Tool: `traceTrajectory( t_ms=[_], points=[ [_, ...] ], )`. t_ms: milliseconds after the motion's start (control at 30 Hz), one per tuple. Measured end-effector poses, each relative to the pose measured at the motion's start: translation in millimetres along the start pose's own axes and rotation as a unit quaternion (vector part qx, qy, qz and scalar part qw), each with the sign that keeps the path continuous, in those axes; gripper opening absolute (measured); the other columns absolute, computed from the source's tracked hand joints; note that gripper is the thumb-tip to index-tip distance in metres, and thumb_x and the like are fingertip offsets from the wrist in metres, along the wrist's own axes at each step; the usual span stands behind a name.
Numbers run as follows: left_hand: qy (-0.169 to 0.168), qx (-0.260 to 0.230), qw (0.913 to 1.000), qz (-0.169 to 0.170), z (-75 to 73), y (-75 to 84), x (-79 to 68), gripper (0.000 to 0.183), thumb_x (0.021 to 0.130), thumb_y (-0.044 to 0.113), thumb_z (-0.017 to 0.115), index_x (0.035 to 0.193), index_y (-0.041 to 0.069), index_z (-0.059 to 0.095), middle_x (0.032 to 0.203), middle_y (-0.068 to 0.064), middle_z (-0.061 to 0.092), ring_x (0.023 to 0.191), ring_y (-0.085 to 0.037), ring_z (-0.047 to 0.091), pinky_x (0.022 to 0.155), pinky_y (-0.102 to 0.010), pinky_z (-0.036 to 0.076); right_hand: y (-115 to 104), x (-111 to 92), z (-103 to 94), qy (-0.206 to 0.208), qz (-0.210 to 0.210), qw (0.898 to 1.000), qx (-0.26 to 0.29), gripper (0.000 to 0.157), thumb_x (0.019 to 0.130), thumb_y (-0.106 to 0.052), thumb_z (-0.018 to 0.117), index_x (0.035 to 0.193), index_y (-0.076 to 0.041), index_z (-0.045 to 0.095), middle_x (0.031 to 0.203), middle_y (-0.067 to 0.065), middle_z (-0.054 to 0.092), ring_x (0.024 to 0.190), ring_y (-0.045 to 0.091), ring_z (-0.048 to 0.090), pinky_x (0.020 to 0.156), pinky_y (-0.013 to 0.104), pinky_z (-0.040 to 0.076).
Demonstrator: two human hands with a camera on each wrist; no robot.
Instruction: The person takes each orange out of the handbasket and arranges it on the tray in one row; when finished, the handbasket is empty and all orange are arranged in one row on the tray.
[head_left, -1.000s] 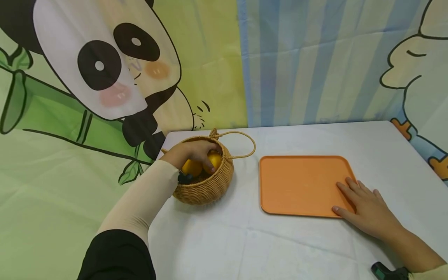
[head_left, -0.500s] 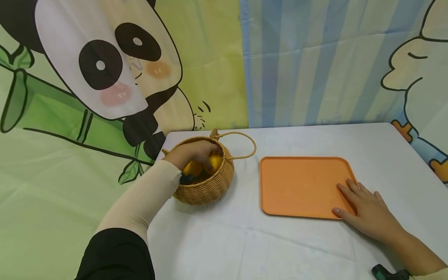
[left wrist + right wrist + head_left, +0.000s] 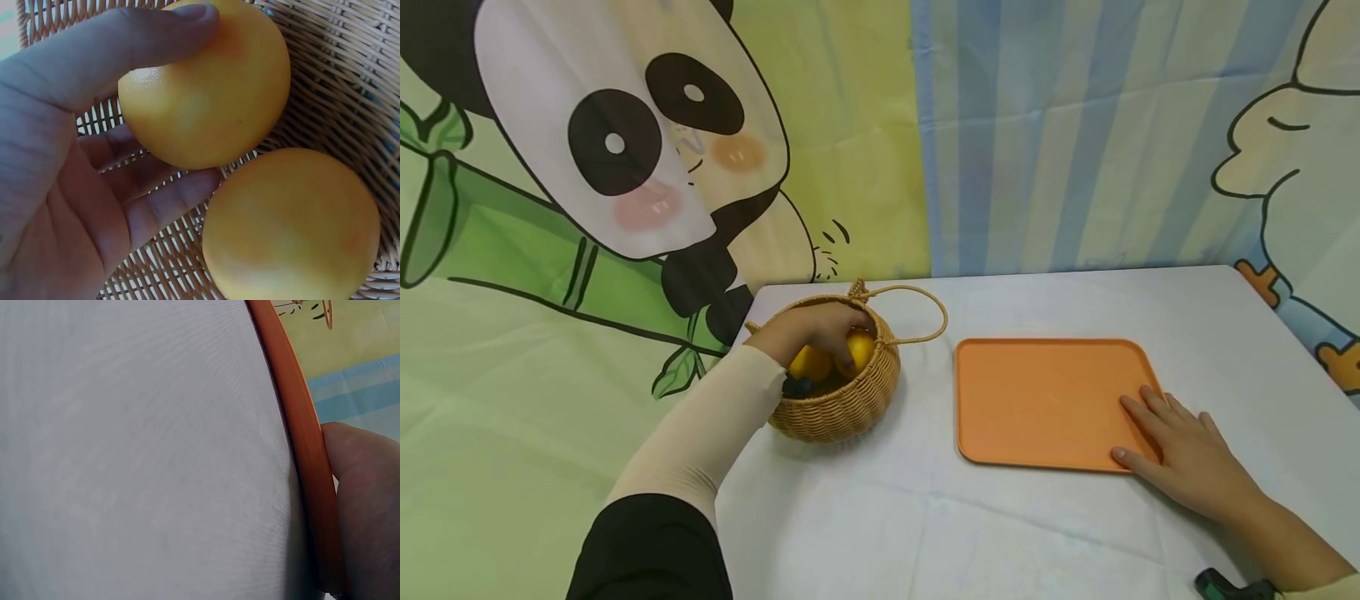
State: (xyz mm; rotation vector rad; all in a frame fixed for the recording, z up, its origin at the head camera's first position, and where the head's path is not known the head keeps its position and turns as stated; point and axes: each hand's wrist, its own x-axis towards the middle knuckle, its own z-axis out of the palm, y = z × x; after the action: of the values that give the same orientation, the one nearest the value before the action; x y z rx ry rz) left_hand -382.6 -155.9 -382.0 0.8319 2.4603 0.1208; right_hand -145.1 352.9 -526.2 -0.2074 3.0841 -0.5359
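In the head view my left hand (image 3: 826, 329) reaches down into a round wicker basket (image 3: 850, 410). The left wrist view shows its thumb over a smooth, yellow-orange round fruit (image 3: 212, 94), with the fingers curled round the far side and underneath. Beside it in the basket lies a second yellow-orange fruit (image 3: 294, 228), touching or nearly touching a fingertip. My right hand (image 3: 1187, 454) rests on the right edge of an orange rectangular tray (image 3: 1037, 400), fingers spread and fairly straight. Only one digit of it shows in the right wrist view, against the tray's rim (image 3: 306, 456).
The basket's thin looped handle (image 3: 925, 312) leans out to the right. A dark object (image 3: 796, 386) shows inside the basket near the sleeve. Both basket and tray stand on a white-covered table (image 3: 880, 517), with a printed panda curtain (image 3: 842, 133) behind.
The left hand stays in the basket, its fingers shifting slightly at the fruit. The right hand and tray have not visibly moved; the head view has tilted a little.
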Motion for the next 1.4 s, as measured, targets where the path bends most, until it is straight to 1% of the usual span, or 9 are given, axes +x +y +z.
traceTrajectory(
  t_ms=[200, 367, 500, 633, 733, 933, 1133, 1300, 1400],
  points=[
    [-0.008, -0.020, 0.9998, -0.001, -6.1, 0.7, -7.5, 0.070, 0.080, 0.031, 0.094, 0.143, 0.030, 0.064, 0.141, -0.001, 0.060, 0.123, -0.025, 0.057, 0.103, -0.048, 0.050, -0.1, 0.3, -0.1, -0.001, -0.001, 1.000, -0.001, 0.096, 0.098, -0.065, 0.065, 0.164, -0.001, 0.037, 0.168, 0.036, 0.023, 0.151, 0.064, 0.020, 0.110, 0.087, 0.005],
    [-0.007, -0.034, 0.9994, -0.007, -8.7, -0.5, -14.2, 0.069, 0.078, 0.033, 0.095, 0.140, 0.036, 0.065, 0.141, -0.001, 0.058, 0.121, -0.026, 0.056, 0.100, -0.048, 0.051, 0.9, 2.2, 0.3, 0.001, -0.004, 1.000, -0.002, 0.096, 0.098, -0.065, 0.065, 0.164, -0.001, 0.037, 0.168, 0.036, 0.023, 0.150, 0.064, 0.020, 0.111, 0.087, 0.005],
    [-0.007, -0.043, 0.9990, -0.010, -10.6, 0.7, -18.9, 0.067, 0.078, 0.033, 0.094, 0.138, 0.037, 0.066, 0.140, -0.001, 0.058, 0.120, -0.028, 0.056, 0.099, -0.049, 0.051, 1.3, 2.4, 0.9, 0.002, -0.006, 1.000, 0.000, 0.096, 0.098, -0.064, 0.065, 0.164, -0.001, 0.037, 0.168, 0.036, 0.023, 0.151, 0.064, 0.020, 0.111, 0.087, 0.005],
    [-0.012, -0.049, 0.9987, -0.009, -13.2, 4.1, -23.6, 0.066, 0.079, 0.028, 0.094, 0.138, 0.036, 0.066, 0.141, -0.001, 0.058, 0.120, -0.028, 0.056, 0.100, -0.049, 0.051, -0.7, 2.2, 0.2, 0.004, -0.006, 1.000, 0.004, 0.095, 0.098, -0.064, 0.066, 0.163, -0.001, 0.038, 0.168, 0.036, 0.024, 0.150, 0.064, 0.020, 0.110, 0.087, 0.006],
    [-0.020, -0.059, 0.9980, -0.006, -15.7, 6.4, -27.6, 0.065, 0.080, 0.025, 0.094, 0.137, 0.032, 0.066, 0.140, -0.003, 0.058, 0.121, -0.028, 0.056, 0.101, -0.049, 0.051, -1.9, 1.6, 0.3, 0.005, -0.006, 1.000, 0.006, 0.094, 0.098, -0.063, 0.066, 0.163, -0.001, 0.038, 0.168, 0.036, 0.023, 0.151, 0.064, 0.020, 0.111, 0.087, 0.005],
    [-0.040, -0.071, 0.9966, -0.008, -23.7, 9.2, -33.8, 0.066, 0.080, 0.023, 0.094, 0.139, 0.029, 0.063, 0.138, -0.004, 0.058, 0.122, -0.028, 0.055, 0.102, -0.047, 0.051, -1.4, -0.2, 1.9, 0.006, -0.004, 1.000, 0.006, 0.094, 0.099, -0.063, 0.066, 0.163, 0.000, 0.039, 0.167, 0.037, 0.024, 0.151, 0.064, 0.020, 0.111, 0.087, 0.005],
    [-0.036, -0.065, 0.9972, 0.011, -36.7, 11.7, -42.2, 0.066, 0.082, 0.023, 0.091, 0.141, 0.026, 0.062, 0.139, -0.004, 0.059, 0.124, -0.027, 0.053, 0.105, -0.046, 0.047, 0.0, 0.2, 1.6, 0.009, -0.006, 1.000, 0.002, 0.094, 0.098, -0.063, 0.066, 0.162, 0.000, 0.039, 0.167, 0.037, 0.025, 0.150, 0.064, 0.021, 0.110, 0.087, 0.007],
    [-0.039, -0.107, 0.9934, 0.015, -46.9, 13.9, -52.8, 0.068, 0.083, 0.020, 0.090, 0.144, 0.021, 0.061, 0.142, -0.006, 0.058, 0.125, -0.028, 0.054, 0.105, -0.045, 0.048, 1.2, 0.9, 1.6, 0.009, -0.008, 1.000, 0.002, 0.094, 0.098, -0.062, 0.067, 0.163, -0.001, 0.039, 0.167, 0.036, 0.025, 0.149, 0.065, 0.022, 0.109, 0.088, 0.007],
    [-0.032, -0.114, 0.9927, 0.021, -51.2, 14.7, -57.4, 0.069, 0.083, 0.020, 0.090, 0.146, 0.019, 0.060, 0.144, -0.009, 0.058, 0.126, -0.029, 0.055, 0.106, -0.046, 0.049, 2.1, 0.6, 1.8, 0.007, -0.008, 1.000, 0.003, 0.094, 0.099, -0.062, 0.066, 0.163, -0.001, 0.038, 0.168, 0.036, 0.024, 0.150, 0.065, 0.021, 0.110, 0.088, 0.006]
  ],
)
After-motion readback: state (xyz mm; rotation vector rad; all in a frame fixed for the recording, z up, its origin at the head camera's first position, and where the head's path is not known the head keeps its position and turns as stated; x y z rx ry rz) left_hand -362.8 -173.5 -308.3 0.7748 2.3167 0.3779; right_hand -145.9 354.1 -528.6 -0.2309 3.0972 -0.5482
